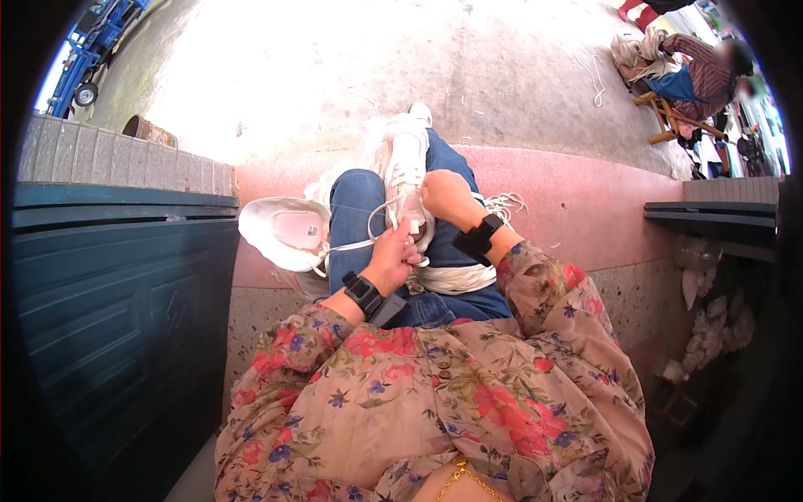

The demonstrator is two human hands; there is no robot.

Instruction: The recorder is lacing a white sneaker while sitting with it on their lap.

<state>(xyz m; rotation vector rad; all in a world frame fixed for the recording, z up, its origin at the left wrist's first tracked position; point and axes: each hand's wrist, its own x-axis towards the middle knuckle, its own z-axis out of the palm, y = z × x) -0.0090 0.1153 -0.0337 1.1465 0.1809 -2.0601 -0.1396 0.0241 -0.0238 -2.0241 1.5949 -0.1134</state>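
Observation:
A white shoe (406, 159) lies between my knees with its opening toward me. Fingers of my left hand (391, 258) are closed at the near end of its tongue, beside a small white tag (414, 227). My right hand (450, 199) is curled shut at the right side of the lacing; whatever it pinches is hidden behind the fingers. A loose white shoelace (351, 247) loops out from the shoe, past my left hand and over my left thigh. Left of my knee rests another white shoe (288, 230) with a pale pink insole.
More white laces (504, 203) hang by my right thigh. Dark blue doors (125, 318) stand on the left, with a tiled wall (100, 155) beyond. At the upper right a person in a striped top (703, 71) sits on a wooden chair (665, 117). A lace (595, 79) lies on the ground.

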